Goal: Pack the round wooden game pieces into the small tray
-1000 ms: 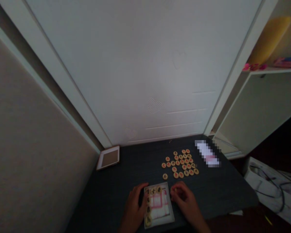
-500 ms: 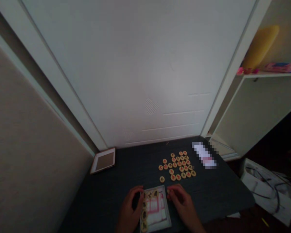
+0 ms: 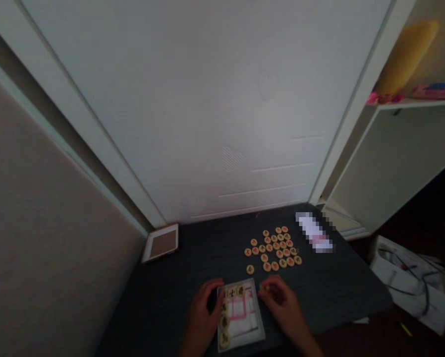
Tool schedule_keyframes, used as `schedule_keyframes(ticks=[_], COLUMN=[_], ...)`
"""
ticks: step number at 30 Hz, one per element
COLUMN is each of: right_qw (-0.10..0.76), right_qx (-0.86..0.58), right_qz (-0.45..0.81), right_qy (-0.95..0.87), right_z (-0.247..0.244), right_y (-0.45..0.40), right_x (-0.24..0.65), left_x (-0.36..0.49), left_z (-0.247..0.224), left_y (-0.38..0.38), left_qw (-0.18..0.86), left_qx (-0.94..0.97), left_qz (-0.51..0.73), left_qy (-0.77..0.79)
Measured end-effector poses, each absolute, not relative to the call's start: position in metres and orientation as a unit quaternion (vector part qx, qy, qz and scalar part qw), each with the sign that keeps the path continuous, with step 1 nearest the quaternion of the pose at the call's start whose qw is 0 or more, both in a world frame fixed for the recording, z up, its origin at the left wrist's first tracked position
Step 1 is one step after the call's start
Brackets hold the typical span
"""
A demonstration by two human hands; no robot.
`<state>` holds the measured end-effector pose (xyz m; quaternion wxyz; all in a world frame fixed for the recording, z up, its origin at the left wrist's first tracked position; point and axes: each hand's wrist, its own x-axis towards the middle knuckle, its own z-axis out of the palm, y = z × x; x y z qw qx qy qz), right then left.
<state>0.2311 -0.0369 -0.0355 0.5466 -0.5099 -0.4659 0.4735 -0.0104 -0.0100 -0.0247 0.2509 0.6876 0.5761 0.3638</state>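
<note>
A shallow white-rimmed box (image 3: 262, 325) with a pink-lined inside lies near the front of the dark table. Round wooden pieces with black characters (image 3: 224, 323) line its left side and top. My left hand (image 3: 203, 310) curls at the box's upper left corner, thumb and fingers on its edge. Just off the upper right corner, my right hand (image 3: 284, 302) pinches a small round piece (image 3: 266, 287), mostly covered by the fingertips. Beyond the box lie several loose pieces with red or black characters (image 3: 276, 246), and one piece (image 3: 250, 269) sits apart.
A framed tablet-like object (image 3: 163, 244) rests at the table's back left. A blurred white and pink item (image 3: 314, 232) lies at the back right. On the floor to the right stands a white box with cables (image 3: 416, 282). A white panel (image 3: 222, 119) rises behind the table.
The view has shifted slightly. Both hands keep nearly the same places around the box, and the right hand still pinches its piece.
</note>
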Motion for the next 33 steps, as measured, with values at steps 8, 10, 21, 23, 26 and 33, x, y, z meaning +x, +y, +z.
schedule_keyframes(ticks=[8,10,21,23,26,33], right_qw=[0.529,0.534,0.539,0.531,0.52,0.504], right_qx=[-0.503,-0.502,-0.495,-0.504,-0.512,-0.525], right_qz=[0.527,0.529,0.541,0.535,0.518,0.518], right_qy=[-0.436,-0.427,-0.415,-0.422,-0.446,-0.449], right_z=[-0.029,-0.03,-0.034,-0.037,-0.039,-0.026], right_y=[-0.035,-0.035,-0.036,-0.035,-0.034,-0.036], right_x=[0.234,0.235,0.232,0.232,0.233,0.232], left_x=[-0.009,-0.009,-0.008,-0.009,-0.011,-0.015], left_z=[-0.021,-0.023,-0.029,-0.031,-0.034,-0.037], left_y=[-0.011,-0.012,-0.011,-0.01,-0.012,-0.014], left_qw=[0.242,0.242,0.23,0.227,0.223,0.212], left_qx=[0.689,0.688,0.683,0.682,0.685,0.694], left_qz=[0.353,0.352,0.36,0.362,0.364,0.368], left_qy=[0.586,0.587,0.592,0.593,0.59,0.581])
